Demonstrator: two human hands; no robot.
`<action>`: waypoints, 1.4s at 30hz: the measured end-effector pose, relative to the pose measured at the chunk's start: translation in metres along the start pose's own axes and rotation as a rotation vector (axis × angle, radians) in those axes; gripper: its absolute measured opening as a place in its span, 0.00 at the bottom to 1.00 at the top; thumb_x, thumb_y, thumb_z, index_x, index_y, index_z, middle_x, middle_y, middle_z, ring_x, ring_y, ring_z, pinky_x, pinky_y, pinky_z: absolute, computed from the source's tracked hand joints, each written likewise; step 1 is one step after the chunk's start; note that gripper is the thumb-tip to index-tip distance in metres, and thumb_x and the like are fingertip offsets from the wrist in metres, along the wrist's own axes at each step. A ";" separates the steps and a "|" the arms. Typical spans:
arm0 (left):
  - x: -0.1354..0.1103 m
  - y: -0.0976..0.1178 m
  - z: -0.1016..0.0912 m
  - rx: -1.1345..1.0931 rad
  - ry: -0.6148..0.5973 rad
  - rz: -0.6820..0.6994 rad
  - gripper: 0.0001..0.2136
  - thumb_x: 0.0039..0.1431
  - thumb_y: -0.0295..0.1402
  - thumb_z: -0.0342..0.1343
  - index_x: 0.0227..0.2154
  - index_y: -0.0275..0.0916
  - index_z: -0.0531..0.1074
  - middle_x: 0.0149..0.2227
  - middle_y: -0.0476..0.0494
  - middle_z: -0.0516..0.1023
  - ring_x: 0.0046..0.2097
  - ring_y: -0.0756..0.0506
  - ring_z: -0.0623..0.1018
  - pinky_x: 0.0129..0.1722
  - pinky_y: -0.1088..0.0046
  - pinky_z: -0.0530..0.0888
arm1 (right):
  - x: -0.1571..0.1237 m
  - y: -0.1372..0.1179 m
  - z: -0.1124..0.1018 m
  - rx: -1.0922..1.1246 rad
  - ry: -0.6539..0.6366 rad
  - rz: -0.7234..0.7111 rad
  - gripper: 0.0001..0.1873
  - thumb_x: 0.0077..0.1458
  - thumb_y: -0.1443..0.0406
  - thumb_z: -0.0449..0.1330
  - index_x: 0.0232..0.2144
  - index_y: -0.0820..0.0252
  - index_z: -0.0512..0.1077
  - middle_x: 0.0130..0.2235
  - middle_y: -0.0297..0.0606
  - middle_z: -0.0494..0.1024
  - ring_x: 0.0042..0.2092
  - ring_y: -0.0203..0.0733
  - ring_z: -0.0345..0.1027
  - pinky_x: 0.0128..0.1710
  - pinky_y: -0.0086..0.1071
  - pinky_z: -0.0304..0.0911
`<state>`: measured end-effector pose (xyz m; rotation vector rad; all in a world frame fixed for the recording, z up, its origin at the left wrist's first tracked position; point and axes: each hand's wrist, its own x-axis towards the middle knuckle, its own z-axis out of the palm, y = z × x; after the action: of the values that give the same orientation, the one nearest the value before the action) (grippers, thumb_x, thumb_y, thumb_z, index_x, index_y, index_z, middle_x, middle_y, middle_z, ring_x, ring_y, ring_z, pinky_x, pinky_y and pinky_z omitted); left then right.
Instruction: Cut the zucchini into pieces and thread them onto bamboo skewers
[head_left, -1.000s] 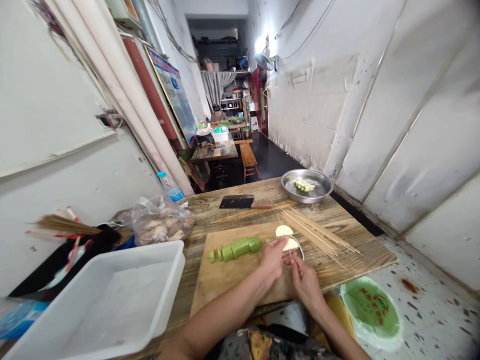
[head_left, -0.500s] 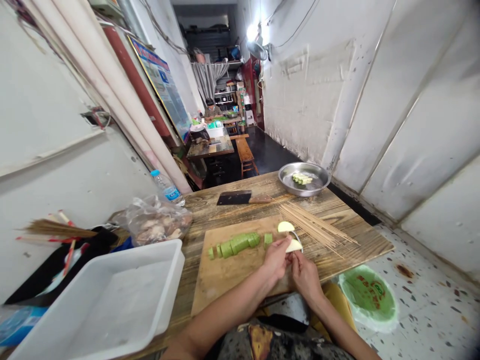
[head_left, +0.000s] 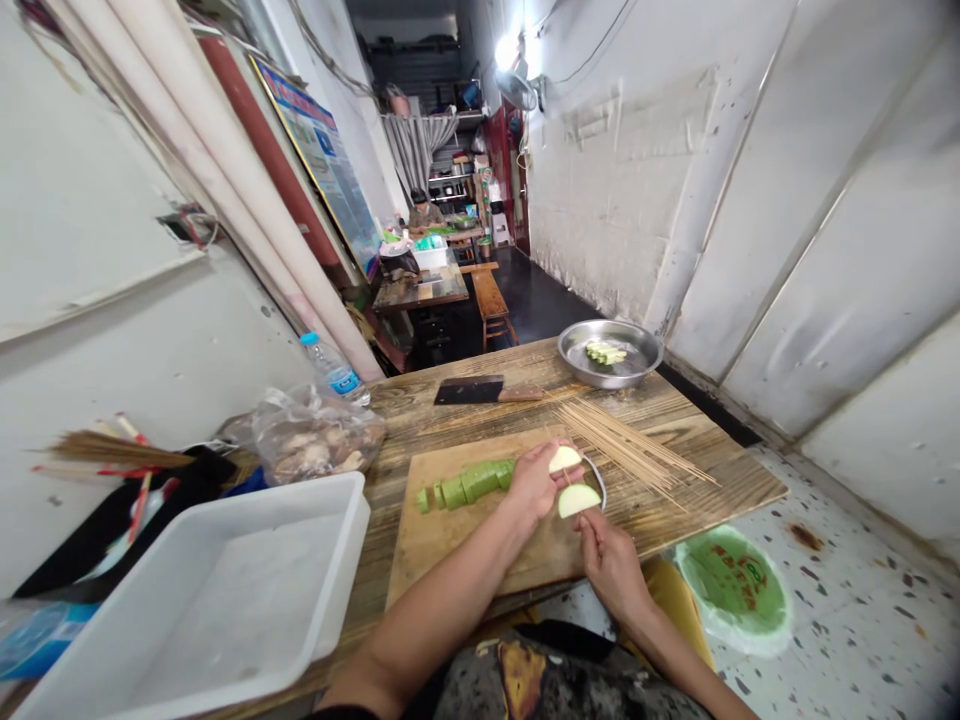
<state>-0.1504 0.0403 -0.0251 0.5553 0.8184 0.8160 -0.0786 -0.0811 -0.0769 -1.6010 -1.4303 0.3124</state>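
Note:
My left hand (head_left: 534, 480) reaches over the wooden cutting board (head_left: 450, 530) and closes on a pale half-round vegetable slice (head_left: 565, 458). My right hand (head_left: 609, 556) pinches a thin bamboo skewer with another pale slice (head_left: 578, 499) threaded on it, just off the board's right end. A row of cut green vegetable pieces (head_left: 469, 484) lies on the board to the left of my left hand. A loose bundle of bamboo skewers (head_left: 634, 450) lies on the table to the right.
A cleaver (head_left: 480, 392) lies behind the board. A metal bowl (head_left: 609, 353) with green pieces sits at the far right corner. A white plastic tub (head_left: 210, 600), a bag of mushrooms (head_left: 311, 440) and a water bottle (head_left: 334, 372) stand left. A person sits far down the corridor.
My left hand has moved away from the skewered slice up to the second pale slice on the board. My right hand has drawn back a little with the skewer.

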 end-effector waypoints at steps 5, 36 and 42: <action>-0.004 -0.008 0.002 -0.005 -0.013 0.042 0.07 0.56 0.31 0.57 0.31 0.31 0.73 0.32 0.37 0.79 0.35 0.44 0.79 0.37 0.67 0.76 | 0.001 -0.004 0.002 0.005 0.020 -0.007 0.15 0.61 0.63 0.44 0.26 0.58 0.65 0.20 0.32 0.69 0.21 0.35 0.65 0.23 0.27 0.58; 0.028 0.025 -0.059 1.957 -0.399 0.491 0.26 0.47 0.29 0.55 0.53 0.39 0.67 0.53 0.35 0.72 0.54 0.34 0.68 0.54 0.58 0.57 | -0.019 0.033 -0.032 -0.033 -0.030 0.098 0.19 0.62 0.57 0.44 0.25 0.56 0.66 0.21 0.35 0.73 0.22 0.39 0.68 0.25 0.30 0.62; 0.029 0.022 -0.062 1.851 -0.370 0.562 0.26 0.43 0.29 0.58 0.50 0.43 0.70 0.52 0.39 0.74 0.56 0.35 0.67 0.61 0.54 0.49 | -0.020 0.039 -0.028 -0.036 -0.033 0.081 0.18 0.62 0.57 0.44 0.25 0.57 0.66 0.21 0.34 0.72 0.21 0.39 0.66 0.24 0.29 0.61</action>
<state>-0.1974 0.0844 -0.0571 2.5614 0.8960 0.1711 -0.0399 -0.1073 -0.0993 -1.6929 -1.4050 0.3638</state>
